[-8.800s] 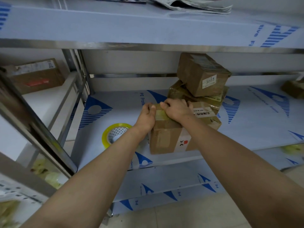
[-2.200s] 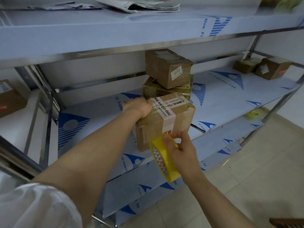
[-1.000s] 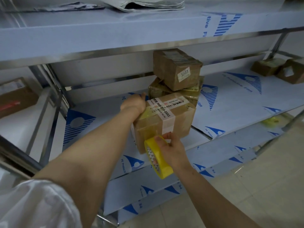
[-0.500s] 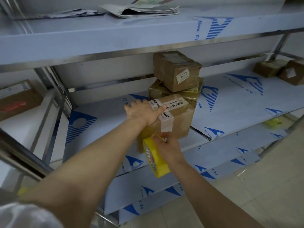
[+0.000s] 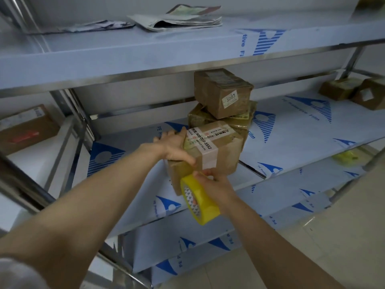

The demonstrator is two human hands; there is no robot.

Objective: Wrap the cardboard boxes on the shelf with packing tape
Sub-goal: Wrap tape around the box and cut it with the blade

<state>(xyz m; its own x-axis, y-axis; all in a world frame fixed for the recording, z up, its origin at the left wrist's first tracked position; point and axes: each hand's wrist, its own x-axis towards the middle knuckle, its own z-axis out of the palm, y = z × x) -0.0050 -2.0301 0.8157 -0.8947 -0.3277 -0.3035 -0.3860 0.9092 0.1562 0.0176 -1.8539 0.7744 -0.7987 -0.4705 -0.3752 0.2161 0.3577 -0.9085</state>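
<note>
A brown cardboard box (image 5: 223,155) with a white printed label strip sits at the front edge of the middle shelf (image 5: 291,142). My left hand (image 5: 174,147) lies on the box's top left corner, thumb pressing down its front face, fingers fairly straight. Just below, my right hand (image 5: 216,184) grips a yellow roll of packing tape (image 5: 199,200) against the lower front of the box. Behind it stand two more stacked boxes, the upper box (image 5: 221,90) bearing a "3003" sticker.
Newspapers (image 5: 177,19) lie on the upper shelf. Two small boxes (image 5: 354,92) sit at the far right of the middle shelf, and another box (image 5: 27,128) on the neighbouring rack at left. A yellowish object (image 5: 344,157) lies on the lower shelf. Tiled floor at the right.
My left hand has slid from the box's top towards its left front edge, thumb now on the front face. My right hand still holds the tape roll low at the front.
</note>
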